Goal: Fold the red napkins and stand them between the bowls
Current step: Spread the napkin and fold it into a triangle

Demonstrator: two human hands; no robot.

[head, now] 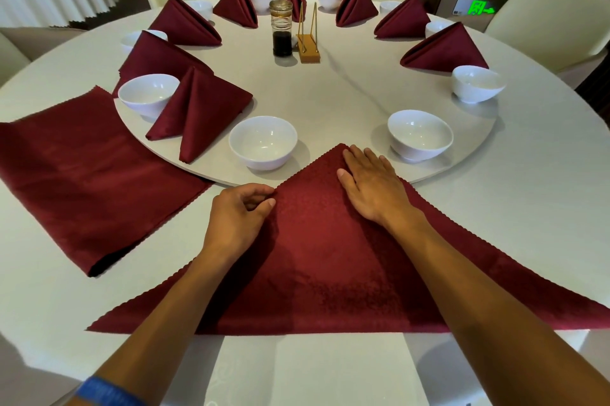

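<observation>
Bowls: all white, all look empty. Near left bowl (263,142) and near right bowl (419,135) sit on the turntable (330,102) edge w/ a gap between them. Glass bottle (281,28) at centre holds dark liquid in the lower part, gold-ish lid; next to it a wooden block w/ gold wire stand (308,39).

Napkin in work (330,257): red, folded to a triangle, flat on the surface (528,207), tip lapping onto the turntable between the two near bowls. Right hand (371,186) flat on it near the tip, fingers straight, pressing. Left hand (237,214) at the left slanted edge, fingers curled, thumb + forefinger pinching the cloth edge.

Stack of flat red napkins (82,174) left of it, well apart. Folded napkin (198,108) stands between near left bowl and next bowl (148,94); more standing ones around the far side.

Hard to see: far bowls partly hidden behind napkins; triangle's right corner cut off by frame edge; blue wristband (105,392) on left arm.
</observation>
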